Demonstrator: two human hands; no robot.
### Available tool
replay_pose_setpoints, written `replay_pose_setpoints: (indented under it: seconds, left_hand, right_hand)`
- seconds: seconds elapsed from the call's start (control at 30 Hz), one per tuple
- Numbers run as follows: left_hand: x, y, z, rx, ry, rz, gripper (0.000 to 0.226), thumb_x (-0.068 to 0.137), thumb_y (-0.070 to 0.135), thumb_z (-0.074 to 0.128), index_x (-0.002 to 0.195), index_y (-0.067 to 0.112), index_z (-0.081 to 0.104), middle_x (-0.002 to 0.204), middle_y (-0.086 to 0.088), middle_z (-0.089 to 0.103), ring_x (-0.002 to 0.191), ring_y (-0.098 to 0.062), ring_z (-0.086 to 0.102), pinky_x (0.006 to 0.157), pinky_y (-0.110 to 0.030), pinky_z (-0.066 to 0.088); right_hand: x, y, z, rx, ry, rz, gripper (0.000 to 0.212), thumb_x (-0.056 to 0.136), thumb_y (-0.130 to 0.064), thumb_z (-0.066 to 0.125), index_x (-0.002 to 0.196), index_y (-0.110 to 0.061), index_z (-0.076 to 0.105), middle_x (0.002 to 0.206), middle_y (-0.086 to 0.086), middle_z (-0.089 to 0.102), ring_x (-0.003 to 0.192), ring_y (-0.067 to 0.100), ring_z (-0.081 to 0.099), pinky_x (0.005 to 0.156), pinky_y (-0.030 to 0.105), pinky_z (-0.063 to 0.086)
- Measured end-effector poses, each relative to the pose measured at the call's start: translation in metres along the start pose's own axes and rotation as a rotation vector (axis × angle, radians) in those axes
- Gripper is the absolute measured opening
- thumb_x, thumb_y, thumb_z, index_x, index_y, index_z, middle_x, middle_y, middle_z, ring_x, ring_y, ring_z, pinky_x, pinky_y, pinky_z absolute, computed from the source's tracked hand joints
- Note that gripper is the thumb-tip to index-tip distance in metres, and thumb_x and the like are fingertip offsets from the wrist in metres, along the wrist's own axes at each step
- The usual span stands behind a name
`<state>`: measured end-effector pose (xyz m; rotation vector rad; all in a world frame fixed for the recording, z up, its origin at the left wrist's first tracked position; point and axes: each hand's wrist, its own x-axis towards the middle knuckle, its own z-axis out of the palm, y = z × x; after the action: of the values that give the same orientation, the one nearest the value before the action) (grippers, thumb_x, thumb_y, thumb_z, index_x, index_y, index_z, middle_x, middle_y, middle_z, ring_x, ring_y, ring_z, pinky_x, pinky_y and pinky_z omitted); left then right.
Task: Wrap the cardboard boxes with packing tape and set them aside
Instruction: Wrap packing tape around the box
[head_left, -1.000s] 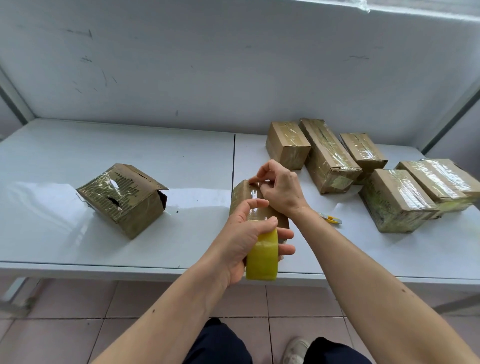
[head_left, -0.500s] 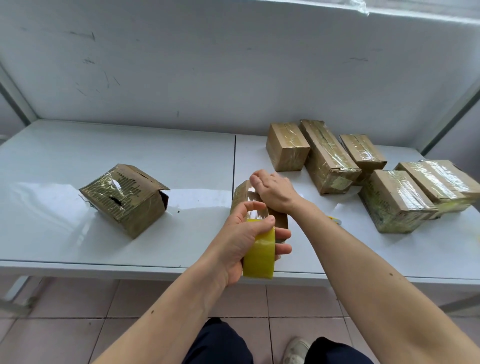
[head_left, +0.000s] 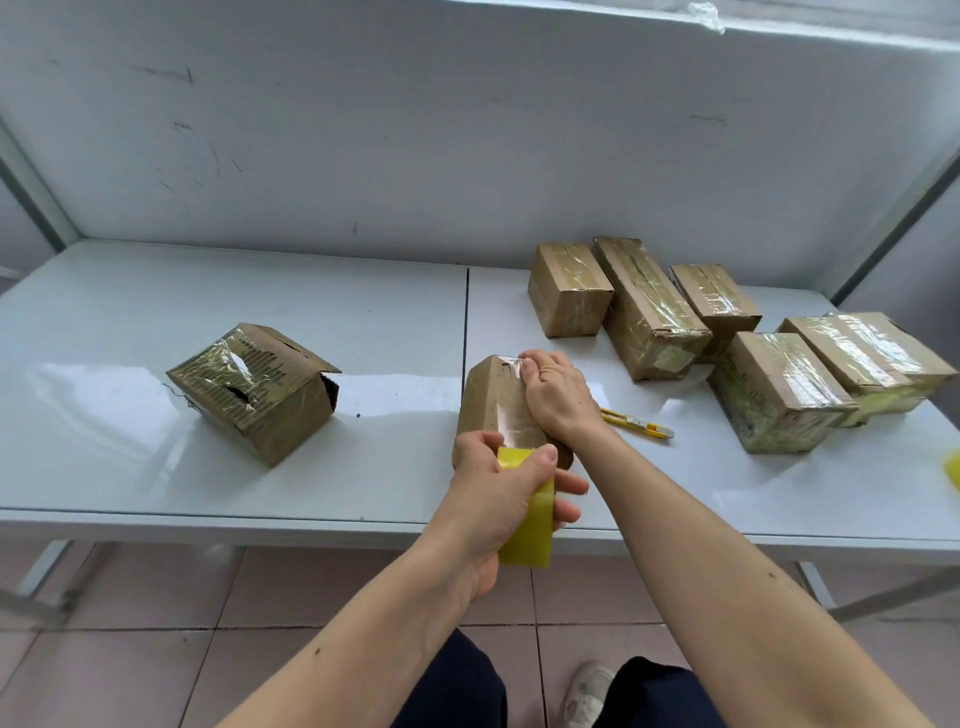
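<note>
A small brown cardboard box (head_left: 488, 402) lies at the table's middle near the front edge. My right hand (head_left: 556, 395) lies over its top and right side, fingers curled round the far end, pressing clear tape down. A shiny strip of tape runs along the box back to the yellow tape roll (head_left: 527, 519). My left hand (head_left: 493, 499) grips that roll just in front of the box, over the table edge.
A torn, tape-covered box (head_left: 254, 387) sits at the left. Several wrapped boxes (head_left: 649, 317) are grouped at the back right, one being (head_left: 779, 392). A yellow utility knife (head_left: 639, 422) lies right of my wrist. The white table (head_left: 156, 467) has a wall behind.
My right hand slid from the box's far end down onto its top, smoothing tape. My left hand drew the roll slightly nearer and lower, stretching the strip.
</note>
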<state>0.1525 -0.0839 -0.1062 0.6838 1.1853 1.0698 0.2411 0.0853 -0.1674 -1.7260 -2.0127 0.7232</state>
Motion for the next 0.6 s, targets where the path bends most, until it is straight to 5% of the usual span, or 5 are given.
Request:
replay_pose_setpoints:
  seconds: [0.6]
  left_hand:
    - [0.042,-0.012,-0.012,0.022,0.041,-0.068,0.044,0.100,0.010,0.056,0.136,0.022,0.033,0.088,-0.015,0.077,0.055,-0.023,0.064,0.058,-0.030,0.052]
  right_hand:
    - [0.029,-0.014,-0.015,-0.118,-0.002,0.065,0.042,0.107,-0.037,0.022,0.135,-0.023,0.050,0.140,0.006,0.044,0.132,0.028,0.035,0.107,0.045,0.027]
